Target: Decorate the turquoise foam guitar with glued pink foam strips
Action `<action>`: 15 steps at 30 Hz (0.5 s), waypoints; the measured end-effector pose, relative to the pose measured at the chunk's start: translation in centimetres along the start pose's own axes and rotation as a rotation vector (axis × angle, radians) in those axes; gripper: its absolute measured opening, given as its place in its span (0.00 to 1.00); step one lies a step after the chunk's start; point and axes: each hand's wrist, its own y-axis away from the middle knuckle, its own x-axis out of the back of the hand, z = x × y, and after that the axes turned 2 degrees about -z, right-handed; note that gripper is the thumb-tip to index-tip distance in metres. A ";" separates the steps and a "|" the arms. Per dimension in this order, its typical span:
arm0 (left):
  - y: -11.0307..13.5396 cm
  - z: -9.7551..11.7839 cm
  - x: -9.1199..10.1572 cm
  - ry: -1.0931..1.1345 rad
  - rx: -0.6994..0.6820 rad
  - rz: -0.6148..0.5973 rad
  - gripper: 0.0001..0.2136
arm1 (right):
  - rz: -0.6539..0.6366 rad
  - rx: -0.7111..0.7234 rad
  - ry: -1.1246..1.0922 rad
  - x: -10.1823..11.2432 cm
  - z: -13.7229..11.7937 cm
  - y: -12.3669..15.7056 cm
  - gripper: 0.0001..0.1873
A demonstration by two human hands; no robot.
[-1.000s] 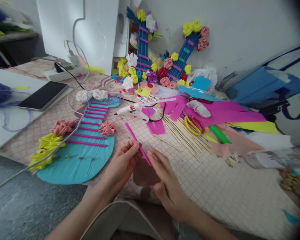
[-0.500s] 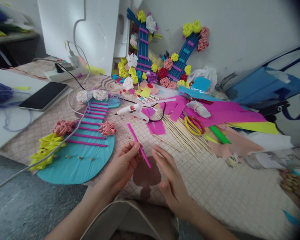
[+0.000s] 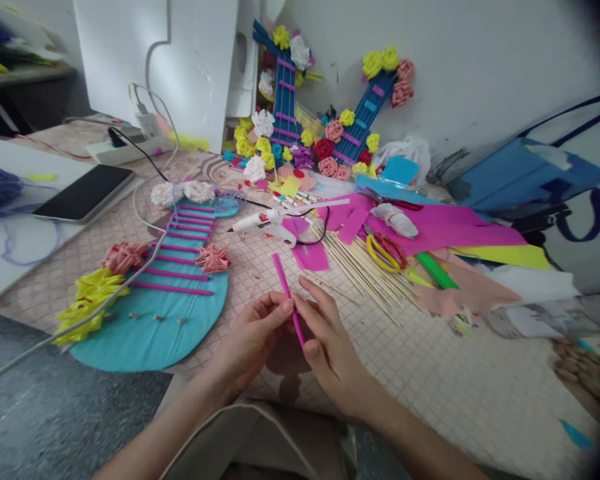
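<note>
A slim magenta paper-wrapped stick [image 3: 282,275] is tilted over the near part of the table. My left hand [image 3: 260,333] pinches its middle between thumb and fingertips. Against the stick's other side, my right hand [image 3: 337,347] presses its fingers, with the thumb at the lower end. To the left lies a flat turquoise guitar shape [image 3: 170,340] with magenta strips [image 3: 173,289] across it and yellow [image 3: 87,303] and pink paper flowers [image 3: 213,259] at its sides. Beyond my hands, a white glue gun [image 3: 260,221] rests on its side.
Bamboo skewers [image 3: 360,267], yellow- and red-handled scissors [image 3: 384,253] and magenta paper [image 3: 460,223] lie to the right. A grey cable [image 3: 105,307] crosses the turquoise shape. A phone [image 3: 85,193] lies at left. Two flower-covered blue guitar necks [image 3: 284,93] lean at the back.
My right hand has moved left and closed onto the stick. The stick has shifted slightly right and nearer, still in my left hand.
</note>
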 end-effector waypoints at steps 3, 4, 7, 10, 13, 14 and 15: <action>0.1 0.0 0.0 -0.017 0.016 0.010 0.09 | 0.022 0.016 -0.027 0.1 0.3 -0.2 0.33; 0.2 0.0 -0.1 -0.020 0.022 0.016 0.09 | 0.036 0.016 -0.045 0.1 0.4 -0.3 0.32; 0.2 -0.2 -0.2 -0.028 0.036 0.018 0.11 | 0.054 -0.011 -0.093 0.2 0.4 -0.6 0.29; 0.1 -0.5 -0.3 -0.036 0.029 0.015 0.12 | 0.010 -0.022 -0.086 0.3 0.1 -0.8 0.30; 0.1 -0.7 -0.2 -0.062 -0.002 0.036 0.12 | -0.009 -0.004 -0.044 0.3 0.0 -0.8 0.34; 0.1 -0.7 -0.1 -0.072 -0.007 0.042 0.12 | -0.005 0.000 -0.035 0.3 0.1 -0.8 0.34; 0.1 -0.8 -0.1 -0.078 -0.007 0.043 0.12 | 0.004 0.001 -0.031 0.3 0.2 -0.8 0.33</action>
